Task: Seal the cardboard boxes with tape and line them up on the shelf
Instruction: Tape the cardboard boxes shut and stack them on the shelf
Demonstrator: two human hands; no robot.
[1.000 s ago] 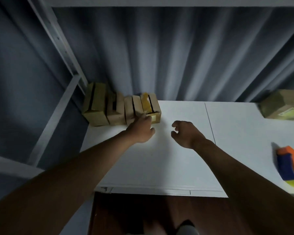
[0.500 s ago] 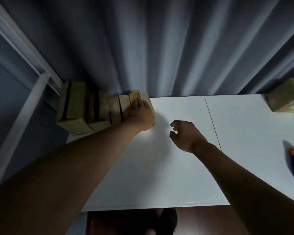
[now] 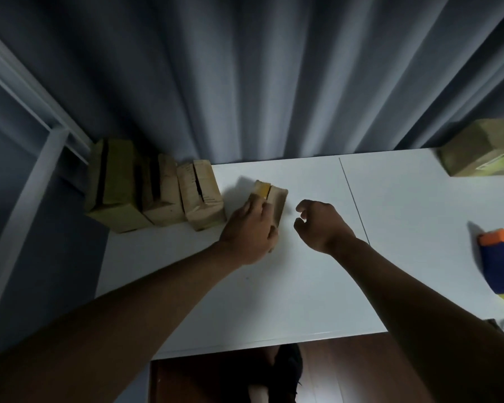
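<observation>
Head view: one wide-angle look down over both bare forearms onto a white shelf board (image 3: 288, 286).
Left hand (image 3: 249, 232): it lies over the near end of a small brown cardboard box with a yellow patch on top (image 3: 269, 196); the fingers (image 3: 252, 209) are wrapped along the box's left side and the thumb sits at its right, so they are closed on it.
Held box: it stands on the shelf, tilted a little, apart from the row to its left, with a strip of bare board between; a dark seam runs down its top.
Row of boxes: three brown cardboard boxes (image 3: 157, 196) stand side by side at the back left corner, touching or nearly so, each with a dark slit along its top; the leftmost is the largest.
Right hand (image 3: 320, 225): it hovers just right of the held box, fingers loosely curled and half open, with nothing in them.
Far right: a larger brown cardboard box with a pale yellow label (image 3: 486, 149) sits at the back right edge, well apart from the row.
Tape dispenser: an orange, blue and yellow tape dispenser (image 3: 501, 263) lies at the right edge, partly cut off.
Backdrop: a grey pleated curtain (image 3: 274, 77) hangs behind the shelf.
</observation>
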